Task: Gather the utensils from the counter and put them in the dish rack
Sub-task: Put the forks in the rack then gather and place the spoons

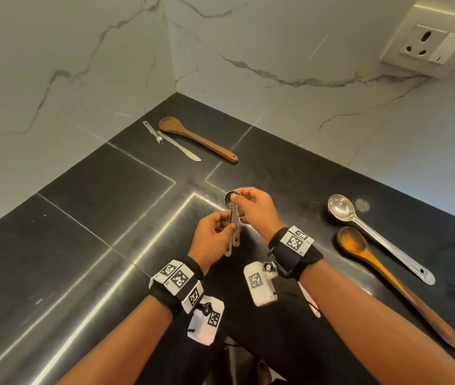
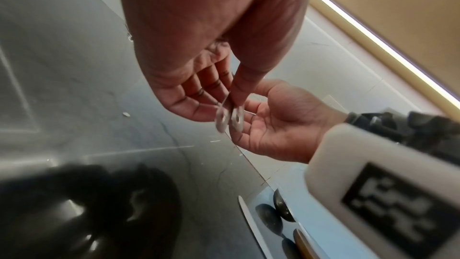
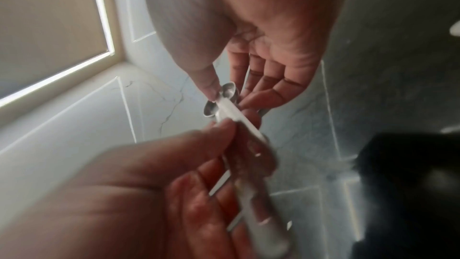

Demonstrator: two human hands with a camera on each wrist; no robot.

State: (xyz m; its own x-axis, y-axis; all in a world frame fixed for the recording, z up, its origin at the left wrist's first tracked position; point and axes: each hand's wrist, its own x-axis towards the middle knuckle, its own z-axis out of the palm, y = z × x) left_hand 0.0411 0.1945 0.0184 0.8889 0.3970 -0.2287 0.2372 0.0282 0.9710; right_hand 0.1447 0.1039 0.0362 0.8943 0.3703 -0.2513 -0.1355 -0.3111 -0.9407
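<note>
Above the black counter (image 1: 81, 245) both hands hold a small bunch of steel measuring spoons (image 1: 234, 220). My left hand (image 1: 219, 230) pinches their handles (image 2: 229, 118) between thumb and fingers. My right hand (image 1: 244, 204) pinches the bowl end (image 3: 225, 95), thumb on top and fingers behind. Loose on the counter lie a dark wooden spoon (image 1: 197, 138), a steel butter knife (image 1: 179, 145) and a small steel measuring spoon (image 1: 152, 132) in the far corner. A large steel spoon (image 1: 373, 232) and a light wooden spoon (image 1: 393, 282) lie at the right. No dish rack is in view.
Marble walls (image 1: 67, 65) close the counter at the back and left, meeting in a corner. A wall socket (image 1: 429, 48) sits at the upper right. Bare black counter lies to the left of the hands.
</note>
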